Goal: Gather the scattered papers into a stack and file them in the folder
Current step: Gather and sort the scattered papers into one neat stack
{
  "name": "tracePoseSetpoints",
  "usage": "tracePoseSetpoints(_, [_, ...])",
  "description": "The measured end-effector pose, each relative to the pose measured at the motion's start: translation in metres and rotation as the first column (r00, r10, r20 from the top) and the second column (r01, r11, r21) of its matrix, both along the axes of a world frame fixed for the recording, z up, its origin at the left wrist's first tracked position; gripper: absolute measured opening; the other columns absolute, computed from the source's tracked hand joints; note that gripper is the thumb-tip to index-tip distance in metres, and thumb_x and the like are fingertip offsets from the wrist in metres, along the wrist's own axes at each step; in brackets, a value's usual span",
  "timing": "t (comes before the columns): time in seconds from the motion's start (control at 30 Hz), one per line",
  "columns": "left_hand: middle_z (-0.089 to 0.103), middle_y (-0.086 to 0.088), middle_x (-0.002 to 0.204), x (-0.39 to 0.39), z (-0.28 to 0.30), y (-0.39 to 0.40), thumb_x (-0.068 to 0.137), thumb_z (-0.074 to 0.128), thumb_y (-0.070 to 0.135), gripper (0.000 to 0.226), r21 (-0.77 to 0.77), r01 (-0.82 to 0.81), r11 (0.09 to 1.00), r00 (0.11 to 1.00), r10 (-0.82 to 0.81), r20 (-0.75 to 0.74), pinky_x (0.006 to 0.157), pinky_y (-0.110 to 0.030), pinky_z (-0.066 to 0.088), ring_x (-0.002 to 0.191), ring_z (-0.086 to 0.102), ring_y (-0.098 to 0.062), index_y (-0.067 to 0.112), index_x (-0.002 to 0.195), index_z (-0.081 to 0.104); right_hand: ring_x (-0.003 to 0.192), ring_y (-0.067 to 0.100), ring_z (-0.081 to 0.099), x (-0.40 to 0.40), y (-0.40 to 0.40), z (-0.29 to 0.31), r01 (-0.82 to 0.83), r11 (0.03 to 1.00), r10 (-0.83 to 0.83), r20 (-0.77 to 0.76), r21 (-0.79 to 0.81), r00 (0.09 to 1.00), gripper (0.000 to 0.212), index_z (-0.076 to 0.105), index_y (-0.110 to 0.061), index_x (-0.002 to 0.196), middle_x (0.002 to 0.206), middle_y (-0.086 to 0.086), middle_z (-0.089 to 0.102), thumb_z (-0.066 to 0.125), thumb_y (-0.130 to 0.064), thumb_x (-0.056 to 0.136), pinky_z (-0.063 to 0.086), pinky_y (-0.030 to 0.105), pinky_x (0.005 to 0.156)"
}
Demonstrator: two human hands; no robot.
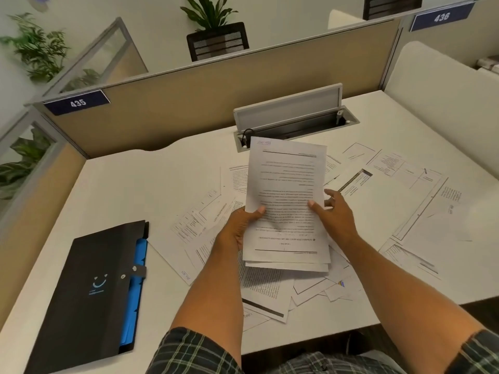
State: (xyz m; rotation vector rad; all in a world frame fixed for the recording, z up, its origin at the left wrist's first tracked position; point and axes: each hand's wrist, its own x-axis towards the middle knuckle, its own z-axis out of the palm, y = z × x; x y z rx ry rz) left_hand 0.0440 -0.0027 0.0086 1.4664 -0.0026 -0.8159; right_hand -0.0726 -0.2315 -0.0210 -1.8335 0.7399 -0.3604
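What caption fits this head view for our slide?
Both hands, left hand and right hand, hold a small paper stack above scattered papers; the closed black folder waits.

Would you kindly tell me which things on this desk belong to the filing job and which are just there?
Job: held stack of papers, left hand, right hand, loose sheets, black folder.
Just there: open cable tray, potted plant, desk sign 435.
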Motion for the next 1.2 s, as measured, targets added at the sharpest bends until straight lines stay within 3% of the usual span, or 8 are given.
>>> tracePoseSetpoints(0.1, [0.073, -0.021, 0.12, 0.003, 0.001, 0.002, 0.086, 0.078, 0.02, 0.049, -0.018, -0.024, 1.0, 1.0, 0.024, -0.012, 0.101, -0.062, 0.052, 0.112, 0.069, -0.042, 0.003, 0.13, 0.066, 0.087, 0.013, 0.069, 0.009, 0.0, 0.009, 0.098, 0.995, -0.098, 0.119, 0.009, 0.988, 0.035, 0.065, -0.02, 0.121, 0.101, -0.001, 0.072, 0.073, -0.04, 0.093, 0.059, 0.031, 0.077])
tracePoseSetpoints(0.23, [0.072, -0.019, 0.125, 0.001, -0.001, 0.005, 0.09, 0.075, 0.02, 0.044, -0.121, -0.047, 0.992, 0.996, 0.038, -0.078, 0.103, -0.057, 0.052, 0.117, 0.068, -0.038, 0.005, 0.131, 0.066, 0.08, 0.005, 0.07, 0.019, 0.004, 0.02, 0.167, 0.985, -0.173, 0.213, 0.045, 0.962, 0.002, 0.07, -0.029, 0.096, 0.088, -0.014, 0.072, 0.072, -0.03, 0.095, 0.059, 0.026, 0.074])
tracePoseSetpoints(0.47, [0.073, -0.015, 0.124, 0.008, 0.001, -0.001, 0.089, 0.077, 0.017, 0.044, -0.143, -0.043, 0.989, 0.997, 0.033, -0.068, 0.097, -0.059, 0.055, 0.114, 0.07, -0.037, 0.01, 0.131, 0.067, 0.089, 0.022, 0.075, 0.035, 0.006, 0.033, 0.041, 0.988, -0.084, 0.292, 0.152, 0.953, 0.003, 0.07, -0.022, 0.099, 0.099, 0.002, 0.075, 0.069, -0.024, 0.097, 0.063, 0.035, 0.079])
tracePoseSetpoints(0.6, [0.075, -0.013, 0.12, 0.021, 0.013, -0.009, 0.087, 0.079, 0.012, 0.041, -0.069, -0.052, 0.996, 0.999, 0.052, -0.003, 0.097, -0.054, 0.057, 0.112, 0.071, -0.034, 0.008, 0.126, 0.069, 0.083, 0.021, 0.076, 0.035, 0.003, 0.035, -0.007, 0.982, -0.064, 0.367, 0.189, 0.928, 0.014, 0.071, -0.02, 0.093, 0.093, 0.001, 0.077, 0.074, -0.034, 0.094, 0.063, 0.032, 0.07])
tracePoseSetpoints(0.77, [0.075, -0.008, 0.122, 0.024, 0.019, -0.015, 0.092, 0.073, 0.034, 0.045, -0.03, -0.03, 0.999, 1.0, 0.03, -0.005, 0.101, -0.054, 0.054, 0.118, 0.067, -0.033, 0.015, 0.132, 0.067, 0.079, 0.006, 0.074, 0.039, -0.006, 0.04, 0.086, 0.978, -0.156, 0.386, 0.191, 0.909, 0.012, 0.074, -0.025, 0.098, 0.087, -0.013, 0.077, 0.07, -0.036, 0.097, 0.059, 0.018, 0.067])
tracePoseSetpoints(0.9, [0.078, -0.005, 0.107, 0.019, 0.019, -0.014, 0.095, 0.061, 0.056, 0.044, -0.033, -0.098, 0.995, 0.991, 0.095, -0.092, 0.086, -0.044, 0.056, 0.101, 0.072, -0.027, 0.021, 0.116, 0.075, 0.078, 0.005, 0.076, 0.046, -0.009, 0.047, 0.123, 0.979, -0.173, 0.347, 0.161, 0.922, 0.018, 0.07, -0.028, 0.112, 0.089, -0.014, 0.078, 0.064, -0.04, 0.1, 0.058, 0.015, 0.061])
tracePoseSetpoints(1.0, [0.076, -0.009, 0.108, 0.018, 0.016, -0.015, 0.101, 0.044, 0.063, 0.063, -0.029, -0.191, 0.981, 0.959, 0.18, -0.219, 0.079, -0.04, 0.055, 0.097, 0.07, -0.029, 0.011, 0.121, 0.072, 0.077, -0.001, 0.073, 0.048, -0.009, 0.05, 0.174, 0.974, -0.213, 0.319, 0.147, 0.923, 0.024, 0.071, -0.028, 0.12, 0.096, -0.017, 0.075, 0.064, -0.04, 0.1, 0.055, 0.01, 0.058])
tracePoseSetpoints(1.2, [0.075, -0.012, 0.106, 0.01, 0.001, -0.017, 0.102, 0.041, 0.061, 0.058, 0.05, -0.175, 0.983, 0.924, 0.182, -0.335, 0.097, -0.048, 0.053, 0.098, 0.068, -0.032, 0.01, 0.114, 0.067, 0.089, 0.004, 0.069, 0.058, -0.009, 0.048, 0.385, 0.916, -0.4, 0.28, 0.11, 0.873, 0.024, 0.078, -0.022, 0.113, 0.106, -0.01, 0.073, 0.072, -0.038, 0.095, 0.056, 0.018, 0.072])
